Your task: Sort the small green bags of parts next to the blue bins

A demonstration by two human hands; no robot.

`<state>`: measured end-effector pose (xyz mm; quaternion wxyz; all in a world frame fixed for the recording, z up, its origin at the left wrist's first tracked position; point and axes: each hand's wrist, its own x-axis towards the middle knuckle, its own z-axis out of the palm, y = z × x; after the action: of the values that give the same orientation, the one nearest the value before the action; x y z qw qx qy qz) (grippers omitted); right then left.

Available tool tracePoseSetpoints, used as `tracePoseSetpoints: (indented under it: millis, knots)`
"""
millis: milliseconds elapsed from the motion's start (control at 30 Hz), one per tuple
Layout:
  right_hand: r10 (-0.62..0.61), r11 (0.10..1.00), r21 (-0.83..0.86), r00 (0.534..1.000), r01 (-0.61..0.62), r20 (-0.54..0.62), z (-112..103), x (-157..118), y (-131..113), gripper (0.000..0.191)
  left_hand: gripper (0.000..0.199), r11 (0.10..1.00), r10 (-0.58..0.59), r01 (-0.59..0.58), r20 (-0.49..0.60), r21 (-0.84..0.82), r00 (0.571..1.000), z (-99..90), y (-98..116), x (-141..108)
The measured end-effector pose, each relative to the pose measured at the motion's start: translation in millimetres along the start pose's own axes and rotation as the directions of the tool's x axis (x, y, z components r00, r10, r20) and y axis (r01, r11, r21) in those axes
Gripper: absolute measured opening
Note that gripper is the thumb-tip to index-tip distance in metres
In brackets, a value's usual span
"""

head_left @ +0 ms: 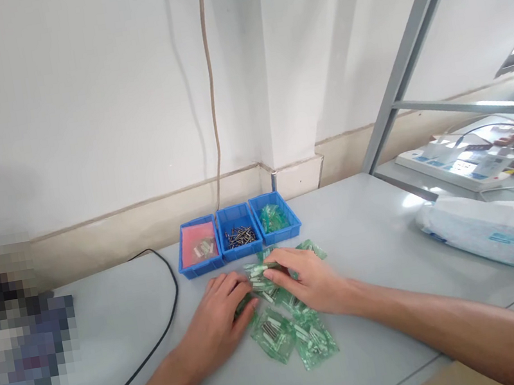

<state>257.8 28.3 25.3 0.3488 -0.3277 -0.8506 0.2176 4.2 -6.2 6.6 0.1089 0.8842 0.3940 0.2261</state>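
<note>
Small green see-through plastic bags (315,339) lie in a loose pile on the grey table, with white plugs and metal screws visible inside. My right hand (309,280) reaches in from the right, thumb and fingers closed on a bag (258,277) at the top of the pile. At the pile's left side, my left hand (224,308) curls its fingers and thumb around the edge of a green bag, which it mostly covers. Nearest me, another green bag (274,336) lies flat, a cluster of screws showing through it.
Behind the pile stand three blue bins: one with pink material (194,241) and a small bag, one with loose screws (240,237), one with green bags (273,218). A black cable (175,290) crosses at left. A white-and-blue packet (480,229) lies right, near a metal frame (393,96).
</note>
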Motion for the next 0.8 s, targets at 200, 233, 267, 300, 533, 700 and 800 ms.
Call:
tracePoseSetpoints:
  millis: [200, 233, 267, 300, 533, 700, 800]
  knots:
    - [0.014, 1.0, 0.013, 1.0, -0.014, 0.016, -1.6, 0.3, -2.9, 0.025, 0.012, 1.0, 0.01, -0.01, -0.012, 0.018, 1.0, -0.4, 0.8, 0.1]
    - [0.016, 1.0, 0.014, 1.0, -0.016, 0.02, -1.8, 0.4, -3.2, 0.024, 0.012, 1.0, 0.011, -0.011, -0.016, 0.02, 1.0, -0.5, 1.0, 0.3]
    - [0.018, 1.0, 0.014, 1.0, -0.018, 0.023, -2.0, 0.4, -3.4, 0.023, 0.013, 1.0, 0.012, -0.011, -0.02, 0.023, 1.0, -0.4, 1.1, 0.5]
    - [0.019, 1.0, 0.013, 1.0, -0.019, 0.025, -2.1, 0.5, -3.4, 0.022, 0.013, 1.0, 0.012, -0.012, -0.024, 0.025, 1.0, -0.4, 1.2, 0.6]
    - [0.014, 1.0, 0.008, 0.999, -0.014, 0.035, -1.4, -0.2, -2.5, 0.02, 0.015, 1.0, 0.008, -0.008, -0.015, 0.027, 1.0, 0.2, 0.9, 0.1]
    - [0.003, 1.0, 0.002, 0.997, -0.003, 0.083, -1.3, -0.6, -2.3, 0.018, 0.017, 1.0, -0.008, 0.008, 0.003, 0.023, 1.0, 0.2, 0.7, 0.2]
    - [-0.01, 1.0, -0.011, 0.989, 0.011, 0.144, -1.2, -0.5, -1.3, 0.018, 0.015, 0.999, -0.012, 0.012, 0.003, 0.039, 1.0, 0.5, 0.5, -0.2]
